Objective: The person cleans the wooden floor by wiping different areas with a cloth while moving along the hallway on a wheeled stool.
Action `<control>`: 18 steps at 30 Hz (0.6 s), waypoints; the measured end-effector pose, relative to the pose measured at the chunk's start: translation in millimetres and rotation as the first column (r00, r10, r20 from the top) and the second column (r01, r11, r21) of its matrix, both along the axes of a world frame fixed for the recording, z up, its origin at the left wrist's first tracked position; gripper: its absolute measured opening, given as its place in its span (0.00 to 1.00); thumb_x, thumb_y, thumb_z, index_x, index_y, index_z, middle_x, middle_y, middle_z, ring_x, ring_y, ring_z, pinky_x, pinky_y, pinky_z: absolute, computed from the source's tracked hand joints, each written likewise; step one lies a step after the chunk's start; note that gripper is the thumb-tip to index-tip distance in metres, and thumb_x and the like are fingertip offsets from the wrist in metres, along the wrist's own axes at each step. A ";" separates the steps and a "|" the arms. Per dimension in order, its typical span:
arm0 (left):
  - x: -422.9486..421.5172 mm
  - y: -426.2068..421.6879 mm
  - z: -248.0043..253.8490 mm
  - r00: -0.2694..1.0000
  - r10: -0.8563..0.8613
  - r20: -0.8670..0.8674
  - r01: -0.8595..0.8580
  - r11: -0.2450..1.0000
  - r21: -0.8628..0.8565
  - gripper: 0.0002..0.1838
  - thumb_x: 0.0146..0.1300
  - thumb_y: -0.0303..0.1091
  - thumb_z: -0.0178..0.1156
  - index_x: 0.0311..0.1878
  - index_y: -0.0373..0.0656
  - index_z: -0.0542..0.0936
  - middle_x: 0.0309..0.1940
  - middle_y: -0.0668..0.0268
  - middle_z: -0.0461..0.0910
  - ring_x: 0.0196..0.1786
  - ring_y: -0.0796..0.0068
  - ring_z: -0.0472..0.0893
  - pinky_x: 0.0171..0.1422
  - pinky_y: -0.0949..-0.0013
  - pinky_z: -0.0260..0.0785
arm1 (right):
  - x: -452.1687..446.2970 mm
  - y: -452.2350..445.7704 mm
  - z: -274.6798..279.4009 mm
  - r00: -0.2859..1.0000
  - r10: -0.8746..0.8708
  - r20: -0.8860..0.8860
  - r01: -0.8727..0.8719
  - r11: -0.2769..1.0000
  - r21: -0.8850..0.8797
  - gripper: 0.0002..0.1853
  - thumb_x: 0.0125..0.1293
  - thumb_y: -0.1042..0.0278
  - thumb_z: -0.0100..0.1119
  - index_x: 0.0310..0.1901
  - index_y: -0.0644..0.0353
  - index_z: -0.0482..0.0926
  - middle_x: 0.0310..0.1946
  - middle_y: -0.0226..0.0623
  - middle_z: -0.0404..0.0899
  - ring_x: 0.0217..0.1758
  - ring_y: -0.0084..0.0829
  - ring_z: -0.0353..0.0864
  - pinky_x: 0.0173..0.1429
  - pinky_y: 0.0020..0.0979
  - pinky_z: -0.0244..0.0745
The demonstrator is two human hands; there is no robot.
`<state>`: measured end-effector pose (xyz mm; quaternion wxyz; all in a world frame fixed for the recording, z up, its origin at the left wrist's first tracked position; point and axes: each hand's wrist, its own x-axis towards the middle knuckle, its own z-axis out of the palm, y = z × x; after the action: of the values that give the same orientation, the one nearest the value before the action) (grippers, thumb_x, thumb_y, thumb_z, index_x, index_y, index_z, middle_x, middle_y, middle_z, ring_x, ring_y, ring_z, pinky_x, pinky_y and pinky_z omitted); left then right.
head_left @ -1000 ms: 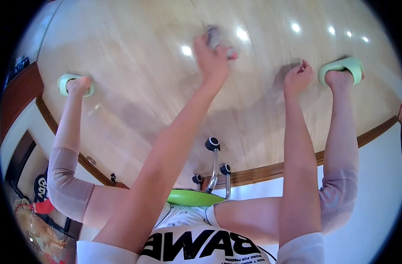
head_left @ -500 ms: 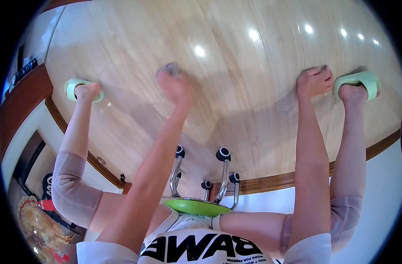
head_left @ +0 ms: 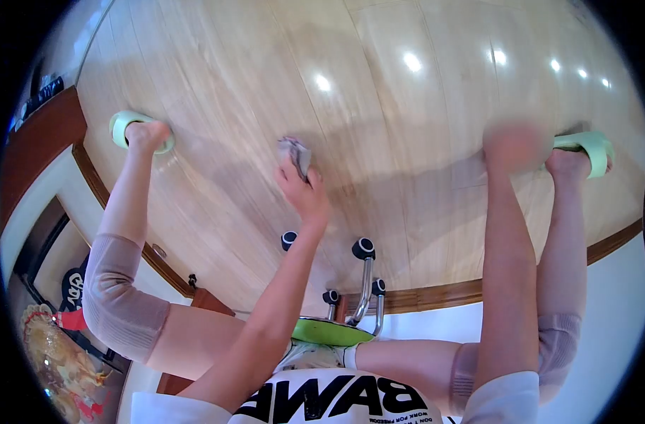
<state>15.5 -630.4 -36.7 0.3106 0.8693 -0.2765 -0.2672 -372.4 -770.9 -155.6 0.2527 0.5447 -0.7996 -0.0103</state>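
My left hand (head_left: 302, 192) is closed around a small crumpled grey piece (head_left: 295, 150) that looks like a cloth, held low over the wooden floor (head_left: 407, 184). Its fingers wrap the near part of the piece, and the rest sticks out beyond the fingertips. My right hand (head_left: 514, 147) is smeared by motion beside the green slipper (head_left: 596, 147) on my right foot, so its fingers cannot be made out. Whether it touches the floor or the slipper, I cannot tell.
Another green slipper (head_left: 124, 127) is on my left foot. Below me stands a stool with a green seat (head_left: 329, 331), chrome legs and black-and-white wheels (head_left: 363, 247). A dark brown wooden edge (head_left: 47, 134) and a white wall (head_left: 435, 318) border the floor.
My left hand has come nearer to my body and a little right, still holding the grey piece. My right hand, earlier curled, has shifted slightly right and down and is now blurred.
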 end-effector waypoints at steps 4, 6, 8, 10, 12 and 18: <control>13.2 19.6 -27.0 0.794 -0.507 0.337 0.535 0.845 0.011 0.30 0.62 0.22 0.61 0.69 0.39 0.71 0.51 0.48 0.73 0.50 0.45 0.78 0.58 0.54 0.74 | 5.1 -3.5 16.3 0.979 0.055 -0.198 0.026 0.922 0.385 0.18 0.64 0.57 0.57 0.50 0.59 0.81 0.51 0.40 0.79 0.55 0.40 0.77 0.59 0.45 0.70; 21.5 -26.9 -44.7 0.749 -0.546 0.375 0.616 0.783 -0.091 0.29 0.62 0.24 0.62 0.68 0.38 0.73 0.51 0.46 0.74 0.51 0.45 0.78 0.58 0.53 0.73 | 19.8 -10.9 43.0 0.966 0.062 -0.249 0.082 0.847 0.526 0.18 0.64 0.57 0.58 0.49 0.59 0.81 0.50 0.39 0.80 0.53 0.38 0.78 0.58 0.43 0.70; 31.7 -114.8 -39.6 0.724 -0.582 0.370 0.652 0.752 -0.095 0.28 0.63 0.26 0.63 0.67 0.37 0.74 0.52 0.46 0.75 0.51 0.46 0.77 0.57 0.53 0.73 | 18.2 -5.3 44.8 0.958 0.089 -0.274 0.089 0.813 0.576 0.17 0.64 0.57 0.58 0.48 0.59 0.82 0.48 0.37 0.81 0.52 0.37 0.79 0.58 0.42 0.71; 39.0 -145.6 -31.6 0.717 -0.601 0.353 0.656 0.753 -0.051 0.26 0.63 0.26 0.62 0.66 0.37 0.74 0.53 0.47 0.75 0.52 0.46 0.78 0.55 0.52 0.73 | 0.1 0.0 23.1 0.956 0.119 -0.267 0.043 0.845 0.533 0.17 0.64 0.57 0.58 0.48 0.59 0.82 0.48 0.37 0.81 0.51 0.37 0.80 0.58 0.41 0.71; 40.7 -153.2 -26.9 0.706 -0.624 0.335 0.669 0.743 -0.025 0.23 0.62 0.24 0.60 0.62 0.36 0.76 0.53 0.48 0.75 0.52 0.45 0.78 0.54 0.51 0.73 | -18.2 5.7 -1.4 0.958 0.126 -0.259 0.013 0.879 0.476 0.17 0.64 0.57 0.59 0.48 0.59 0.82 0.47 0.37 0.82 0.51 0.37 0.80 0.57 0.41 0.71; 19.3 -5.4 -37.1 0.534 -0.802 0.267 0.833 0.553 -0.006 0.33 0.58 0.20 0.60 0.70 0.43 0.73 0.50 0.51 0.77 0.51 0.48 0.77 0.55 0.53 0.74 | -19.6 -0.1 -0.2 0.973 0.000 -0.229 0.067 0.956 0.286 0.16 0.67 0.57 0.55 0.46 0.60 0.81 0.47 0.38 0.80 0.51 0.36 0.79 0.56 0.41 0.71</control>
<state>34.8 -635.8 -73.8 0.1713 0.6406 -0.7026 -0.2582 -392.0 -771.0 -155.8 0.2588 0.5577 -0.7644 -0.1944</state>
